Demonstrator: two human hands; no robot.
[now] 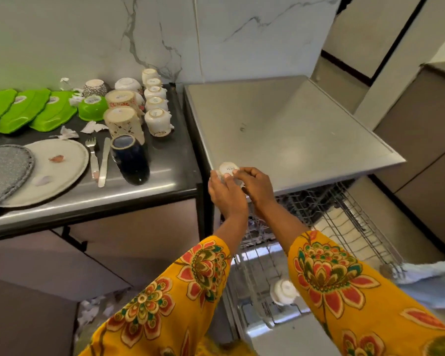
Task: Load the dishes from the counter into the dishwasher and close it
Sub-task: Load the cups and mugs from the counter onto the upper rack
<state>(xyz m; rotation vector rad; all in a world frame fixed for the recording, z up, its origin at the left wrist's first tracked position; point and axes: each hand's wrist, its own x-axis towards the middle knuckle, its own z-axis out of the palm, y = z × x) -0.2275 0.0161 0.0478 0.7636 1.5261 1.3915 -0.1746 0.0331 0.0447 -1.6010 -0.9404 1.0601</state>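
Observation:
Both my hands hold a small white cup [228,168] upside down, over the front left corner of the steel dishwasher top [293,124]. My left hand [222,191] grips its left side; my right hand [254,185] pinches its right side. Below them the dishwasher stands open with its wire rack [344,217] pulled out. One white cup [284,291] sits upside down in the lower rack. On the dark counter [165,176] stand a row of white cups [156,104], two patterned mugs [123,119], a dark blue mug [130,160], a green bowl [92,107] and green plates [31,111].
A large white plate [62,163] with scraps and a grey mat [3,168] lie at the counter's front left. A fork [93,158] and a knife [103,163] lie beside the plate. Crumpled paper bits are scattered on the counter and floor. A pale cloth [427,276] hangs at right.

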